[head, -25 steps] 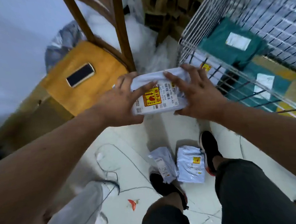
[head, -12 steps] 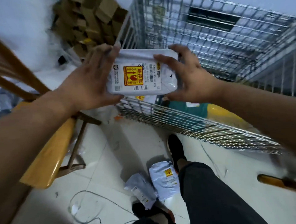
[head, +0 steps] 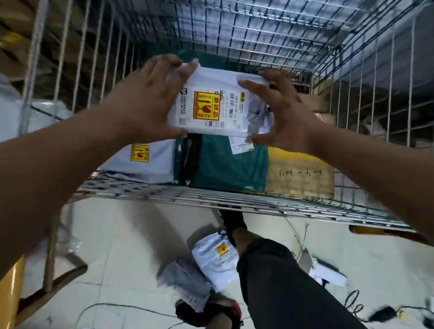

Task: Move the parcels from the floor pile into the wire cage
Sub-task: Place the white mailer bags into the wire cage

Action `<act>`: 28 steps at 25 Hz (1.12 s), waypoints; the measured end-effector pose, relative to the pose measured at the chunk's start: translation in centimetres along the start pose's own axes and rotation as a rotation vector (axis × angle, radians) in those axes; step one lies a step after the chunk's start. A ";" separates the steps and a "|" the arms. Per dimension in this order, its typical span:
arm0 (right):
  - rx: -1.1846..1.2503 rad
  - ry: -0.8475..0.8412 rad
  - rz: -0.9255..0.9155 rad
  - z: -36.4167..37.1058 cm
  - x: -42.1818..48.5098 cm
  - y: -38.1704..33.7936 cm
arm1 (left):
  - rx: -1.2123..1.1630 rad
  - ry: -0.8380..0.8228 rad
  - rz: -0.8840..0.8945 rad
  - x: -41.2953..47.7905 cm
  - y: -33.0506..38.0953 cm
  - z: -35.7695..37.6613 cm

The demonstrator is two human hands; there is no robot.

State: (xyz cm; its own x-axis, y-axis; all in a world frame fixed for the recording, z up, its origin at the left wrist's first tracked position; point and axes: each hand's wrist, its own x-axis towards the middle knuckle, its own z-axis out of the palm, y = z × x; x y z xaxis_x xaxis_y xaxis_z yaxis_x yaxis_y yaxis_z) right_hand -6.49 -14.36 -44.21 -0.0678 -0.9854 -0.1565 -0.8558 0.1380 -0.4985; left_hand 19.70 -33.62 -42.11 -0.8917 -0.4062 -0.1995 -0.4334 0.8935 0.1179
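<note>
A white parcel (head: pixel 215 106) with a yellow fragile sticker hangs over the inside of the wire cage (head: pixel 212 197). My left hand (head: pixel 147 102) grips its left end and my right hand (head: pixel 281 113) grips its right end, fingers curled round the edges. Below it in the cage lie a green parcel (head: pixel 223 166), a white parcel (head: pixel 145 160) with a yellow sticker and a brown box (head: pixel 302 180). Two white parcels, one (head: pixel 216 262) to the right and one (head: pixel 187 284) to the left, lie on the floor between my feet.
The cage's low front rail crosses in front of my legs, with tall wire walls on the other sides. A yellow wooden chair (head: pixel 7 301) stands at the lower left. Cables (head: pixel 113 310) and scraps lie on the tiled floor. Cardboard boxes (head: pixel 3 37) are stacked behind the cage at left.
Both hands carried the white parcel forward from above the cage's front rail to over the parcels inside. My view has turned to face the cage.
</note>
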 end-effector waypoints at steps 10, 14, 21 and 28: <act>0.007 -0.062 0.075 6.1 13.9 1.2 | -0.006 -0.117 -0.232 6.5 -8.8 5.5; 0.034 -0.099 0.098 10.3 18.2 -0.5 | 0.021 -0.247 -0.340 8.0 -12.3 7.7; 0.028 -0.295 0.130 18.6 18.9 -0.4 | -0.018 -0.451 -0.385 5.8 -14.4 16.0; 0.141 -0.378 0.127 21.9 19.5 -0.8 | 0.051 -0.511 -0.516 3.9 -13.2 17.5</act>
State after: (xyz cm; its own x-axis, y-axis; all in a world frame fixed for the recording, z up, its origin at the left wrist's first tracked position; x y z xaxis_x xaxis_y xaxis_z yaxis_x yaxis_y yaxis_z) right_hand 4.11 -31.47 -65.48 0.0474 -0.8571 -0.5130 -0.7727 0.2940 -0.5626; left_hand 24.25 -43.67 -61.52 -0.3980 -0.6490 -0.6484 -0.7643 0.6255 -0.1569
